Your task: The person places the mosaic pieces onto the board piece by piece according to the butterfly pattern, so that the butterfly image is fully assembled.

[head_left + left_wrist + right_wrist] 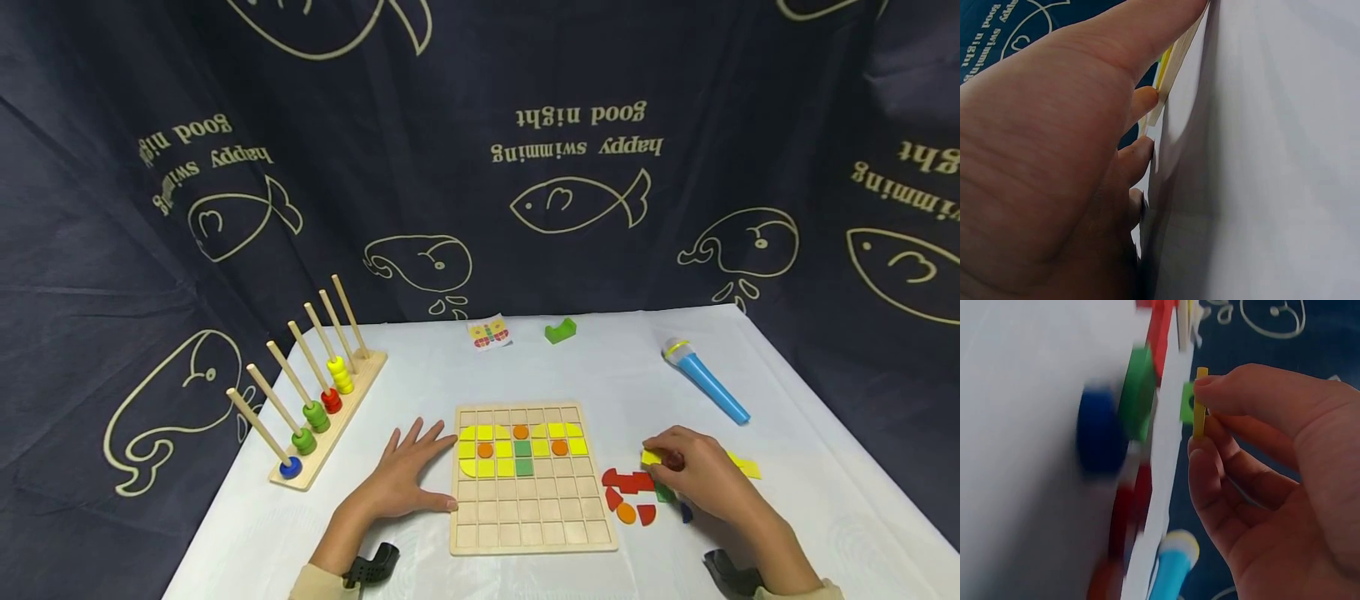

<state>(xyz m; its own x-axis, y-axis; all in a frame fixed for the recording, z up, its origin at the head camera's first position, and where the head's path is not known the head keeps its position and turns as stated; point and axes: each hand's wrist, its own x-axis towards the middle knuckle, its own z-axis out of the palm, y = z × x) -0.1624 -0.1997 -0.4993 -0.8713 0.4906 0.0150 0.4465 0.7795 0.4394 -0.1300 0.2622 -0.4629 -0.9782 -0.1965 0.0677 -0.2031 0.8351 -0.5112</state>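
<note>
A wooden grid board (532,533) lies on the table, its upper rows partly filled with yellow, orange and green tiles. My left hand (405,479) rests with fingers spread at the board's left edge, thumb and a fingertip touching it; in the left wrist view the thumb (1147,31) meets the wooden rim. To the right of the board, my right hand (697,471) pinches a yellow tile (1199,403) between thumb and fingers, raised above the table. Below and beside that hand lie loose red pieces (633,482), an orange disc (626,512) and a green piece (1138,390).
A wooden peg stand with coloured rings (330,446) is at the left. Towards the back lie a butterfly picture card (490,332) and a green curved block (560,331). The blue toy microphone (712,387) lies at the right. More yellow pieces (747,467) sit beyond the right hand.
</note>
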